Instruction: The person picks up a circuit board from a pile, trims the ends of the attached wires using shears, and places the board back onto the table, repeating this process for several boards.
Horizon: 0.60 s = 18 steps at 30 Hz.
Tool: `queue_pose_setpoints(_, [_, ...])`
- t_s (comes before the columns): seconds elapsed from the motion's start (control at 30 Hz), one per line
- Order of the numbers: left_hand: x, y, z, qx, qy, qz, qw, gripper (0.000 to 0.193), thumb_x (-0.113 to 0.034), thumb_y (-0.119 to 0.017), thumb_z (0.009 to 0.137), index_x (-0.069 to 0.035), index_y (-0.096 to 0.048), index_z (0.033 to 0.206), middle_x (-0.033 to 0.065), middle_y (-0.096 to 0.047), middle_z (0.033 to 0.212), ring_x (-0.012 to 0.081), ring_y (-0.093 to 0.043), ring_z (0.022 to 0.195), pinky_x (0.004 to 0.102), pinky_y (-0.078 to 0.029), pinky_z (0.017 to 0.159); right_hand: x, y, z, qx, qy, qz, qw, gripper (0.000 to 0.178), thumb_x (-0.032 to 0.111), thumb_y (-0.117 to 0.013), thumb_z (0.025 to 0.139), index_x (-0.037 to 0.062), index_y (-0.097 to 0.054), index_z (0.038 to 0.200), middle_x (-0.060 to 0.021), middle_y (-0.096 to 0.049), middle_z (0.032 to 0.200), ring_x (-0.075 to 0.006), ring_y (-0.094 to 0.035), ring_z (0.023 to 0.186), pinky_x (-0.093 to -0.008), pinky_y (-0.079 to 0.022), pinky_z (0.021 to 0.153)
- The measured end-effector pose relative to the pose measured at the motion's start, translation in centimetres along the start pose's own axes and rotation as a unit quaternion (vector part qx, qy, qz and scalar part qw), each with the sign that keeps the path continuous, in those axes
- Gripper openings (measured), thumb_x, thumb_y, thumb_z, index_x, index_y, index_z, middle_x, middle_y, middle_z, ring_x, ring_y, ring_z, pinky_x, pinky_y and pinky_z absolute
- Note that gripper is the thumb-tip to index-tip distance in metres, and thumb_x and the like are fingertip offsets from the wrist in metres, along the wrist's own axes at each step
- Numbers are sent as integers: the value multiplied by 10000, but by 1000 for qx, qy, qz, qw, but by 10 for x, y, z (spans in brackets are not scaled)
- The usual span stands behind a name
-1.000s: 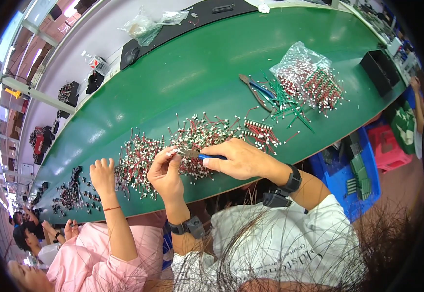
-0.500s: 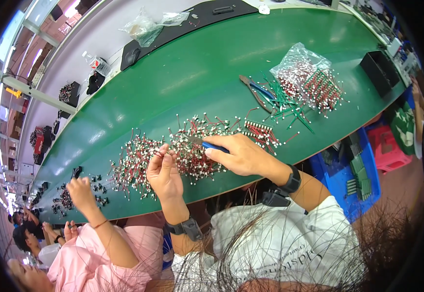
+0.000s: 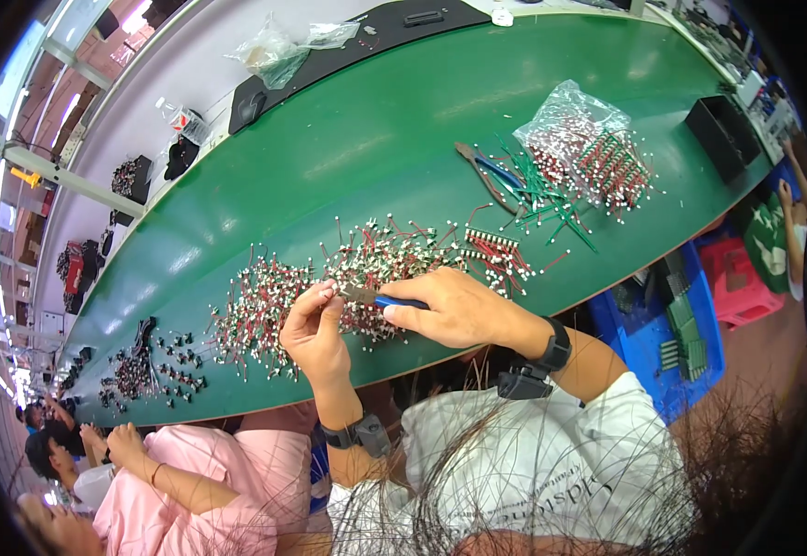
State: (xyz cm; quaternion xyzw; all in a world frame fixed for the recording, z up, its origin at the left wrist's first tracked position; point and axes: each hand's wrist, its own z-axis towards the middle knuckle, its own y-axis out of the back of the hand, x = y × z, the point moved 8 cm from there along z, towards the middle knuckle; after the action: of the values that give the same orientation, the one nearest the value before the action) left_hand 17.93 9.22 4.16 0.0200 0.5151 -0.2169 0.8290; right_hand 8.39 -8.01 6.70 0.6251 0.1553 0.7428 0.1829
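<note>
My left hand (image 3: 315, 329) pinches a small white-ended part (image 3: 331, 286), mostly hidden by the fingertips. In my right hand (image 3: 454, 309) are blue-handled pliers (image 3: 398, 301), held from the right with their metal jaws close to the left fingertips. Whether the jaws touch the small part I cannot tell. Beneath and behind both hands spreads a loose pile of small red-wired parts with white ends (image 3: 260, 310). A row of joined red-wired pieces (image 3: 491, 240) lies just beyond the right hand.
Farther right on the green table (image 3: 348, 157) are another pair of pliers (image 3: 489, 178), green strips (image 3: 561, 211), a clear bag of wired parts (image 3: 575, 130) and a black box (image 3: 722, 139). A co-worker in pink (image 3: 190, 463) sits left, beside black parts (image 3: 135, 371). A blue bin (image 3: 705, 324) stands below right.
The pliers have moved down and left, their jaws now at my left fingertips. My left hand has shifted slightly right. The co-worker's hand has drawn back from the black parts.
</note>
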Motion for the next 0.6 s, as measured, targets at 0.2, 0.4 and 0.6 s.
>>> queue_pose_setpoints(0.2, [7,-9,-1,2,93,-253,963,168,61,-622,884,2,-643,1040,148,-648,1115,214,-637,1015,302,-546,885,-16,-25,-4,167,-168,279,931,447,380,-533,922,-23,-642,1082,-200,-674,832,-322,-675,723,-415,-519,684])
queue_pose_setpoints(0.4, [13,3,0,-84,121,-160,976,176,56,-624,884,42,-630,1060,142,-662,1084,206,-649,947,322,-551,853,-1,16,-2,-96,-24,-77,992,455,345,-578,909,-2,-595,1203,-230,-656,910,-407,-631,840,-456,-502,752])
queue_pose_setpoints(0.6, [11,1,0,-49,51,-93,993,207,83,-612,879,19,-629,1075,167,-659,1097,214,-656,958,341,-566,864,2,1,-2,-45,14,-45,998,477,407,-537,917,13,-608,1177,-234,-660,867,-403,-641,814,-495,-503,730])
